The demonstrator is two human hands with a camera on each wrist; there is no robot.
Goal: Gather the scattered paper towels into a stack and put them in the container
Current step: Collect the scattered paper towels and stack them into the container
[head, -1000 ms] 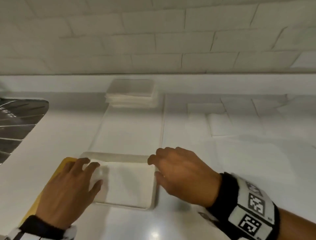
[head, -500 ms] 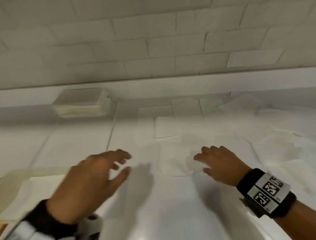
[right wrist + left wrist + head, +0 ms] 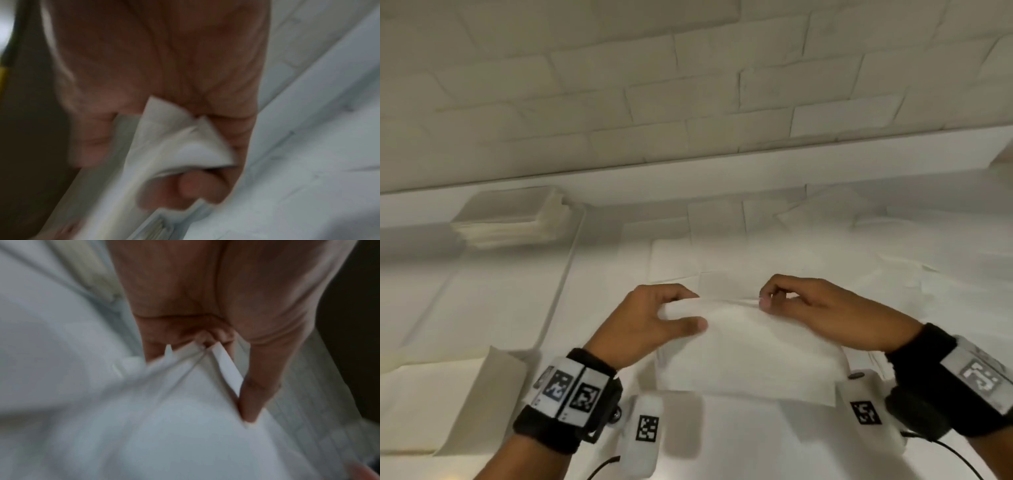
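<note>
A white paper towel (image 3: pixel 750 353) hangs lifted above the counter, held by its far edge. My left hand (image 3: pixel 654 322) pinches its left corner between thumb and curled fingers; the blurred left wrist view shows the towel (image 3: pixel 174 410) pulled up into that pinch. My right hand (image 3: pixel 811 308) pinches the right corner, and in the right wrist view the towel (image 3: pixel 174 141) is bunched between thumb and fingers. Several more towels (image 3: pixel 825 250) lie scattered flat on the counter behind and to the right. The cream container (image 3: pixel 493 373) sits at the lower left, a towel inside it.
A neat stack of folded towels (image 3: pixel 517 219) stands at the back left against the white brick wall (image 3: pixel 688 85). A counter seam (image 3: pixel 565 274) runs from that stack toward me.
Both hands moved right, away from the container, reached the scattered towels and took hold of one, lifting its far edge. The view has swung right with them.
</note>
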